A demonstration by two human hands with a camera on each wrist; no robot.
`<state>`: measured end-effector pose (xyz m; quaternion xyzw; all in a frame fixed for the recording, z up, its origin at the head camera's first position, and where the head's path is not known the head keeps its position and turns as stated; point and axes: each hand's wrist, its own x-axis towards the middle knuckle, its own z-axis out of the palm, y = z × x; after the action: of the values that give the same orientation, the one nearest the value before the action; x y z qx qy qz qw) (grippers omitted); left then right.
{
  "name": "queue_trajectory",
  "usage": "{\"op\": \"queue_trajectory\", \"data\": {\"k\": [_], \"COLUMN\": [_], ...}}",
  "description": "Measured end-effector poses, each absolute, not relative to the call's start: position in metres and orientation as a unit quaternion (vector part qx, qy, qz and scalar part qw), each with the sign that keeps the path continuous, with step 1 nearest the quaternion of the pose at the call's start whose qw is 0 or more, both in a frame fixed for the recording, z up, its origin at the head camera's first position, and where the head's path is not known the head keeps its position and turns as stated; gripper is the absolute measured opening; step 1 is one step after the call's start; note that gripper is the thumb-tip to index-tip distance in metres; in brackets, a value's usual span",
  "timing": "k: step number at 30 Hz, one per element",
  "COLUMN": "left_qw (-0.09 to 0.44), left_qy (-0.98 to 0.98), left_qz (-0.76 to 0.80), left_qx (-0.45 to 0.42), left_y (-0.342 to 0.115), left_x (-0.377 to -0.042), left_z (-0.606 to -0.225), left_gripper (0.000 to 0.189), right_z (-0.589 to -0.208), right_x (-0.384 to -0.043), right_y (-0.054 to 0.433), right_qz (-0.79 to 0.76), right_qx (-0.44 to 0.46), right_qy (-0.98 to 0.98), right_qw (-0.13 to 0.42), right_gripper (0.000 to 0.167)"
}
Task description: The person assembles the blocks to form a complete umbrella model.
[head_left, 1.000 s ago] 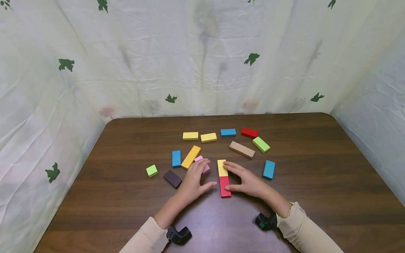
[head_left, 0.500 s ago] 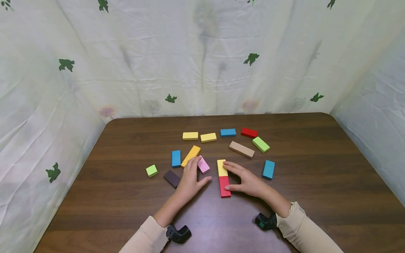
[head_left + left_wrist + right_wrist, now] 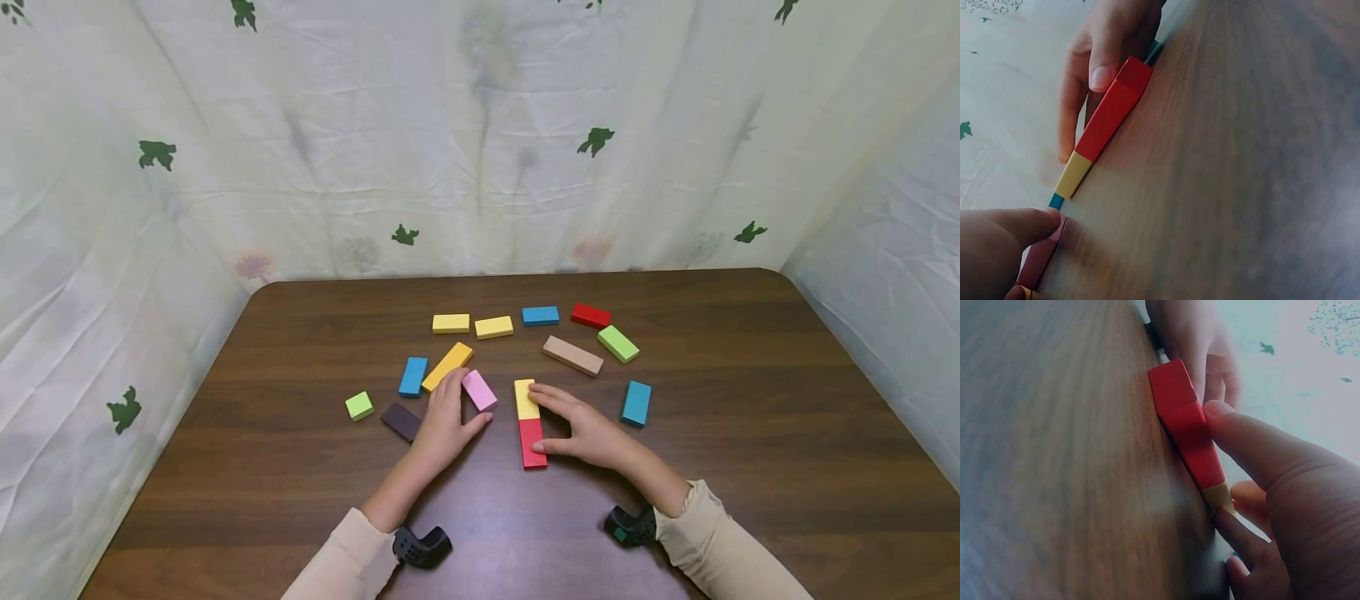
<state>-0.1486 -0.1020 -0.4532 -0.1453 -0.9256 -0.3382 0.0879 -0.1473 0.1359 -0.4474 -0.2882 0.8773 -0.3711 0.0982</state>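
Observation:
In the head view my left hand (image 3: 441, 427) rests beside a pink block (image 3: 480, 391), fingertips by its far end and thumb by its near end. The fingers are nearly straight; whether they touch it is unclear. My right hand (image 3: 576, 422) touches a yellow block (image 3: 527, 400) with its fingertips and a red block (image 3: 532, 443) with its thumb. Those two lie end to end in a line. The right wrist view shows the thumb against the red block's side (image 3: 1191, 431). An orange block (image 3: 447, 367) and a dark block (image 3: 401, 422) lie along the left hand's outer side.
Left of the hands lie a blue block (image 3: 413, 377) and a small green block (image 3: 360, 406). Farther back are yellow, blue and red blocks (image 3: 590, 315), a tan block (image 3: 573, 356) and a green one (image 3: 618, 343). Another blue block (image 3: 636, 403) sits to the right.
My left hand has moved left. The orange, blue and dark blocks beside it have shifted left, and the pink block now shows more fully. The right hand has stayed in place.

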Motion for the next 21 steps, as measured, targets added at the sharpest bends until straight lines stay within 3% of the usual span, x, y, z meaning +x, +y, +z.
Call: {"op": "queue_trajectory", "data": {"k": [9, 21], "left_qw": [0.067, 0.087], "left_qy": [-0.929, -0.92], "left_qz": [-0.338, -0.341], "left_qx": [-0.138, -0.172], "left_y": [-0.104, -0.102], "left_x": [-0.153, -0.165], "left_z": [-0.453, -0.452], "left_gripper": [0.068, 0.065], "right_z": [-0.449, -0.45], "right_x": [-0.148, -0.149], "right_y": [0.137, 0.137], "right_qz": [-0.372, -0.373], "right_qx": [-0.288, -0.289], "right_qy": [0.877, 0.876], "right_qw": [0.098, 0.102], "right_gripper": [0.074, 0.074]}}
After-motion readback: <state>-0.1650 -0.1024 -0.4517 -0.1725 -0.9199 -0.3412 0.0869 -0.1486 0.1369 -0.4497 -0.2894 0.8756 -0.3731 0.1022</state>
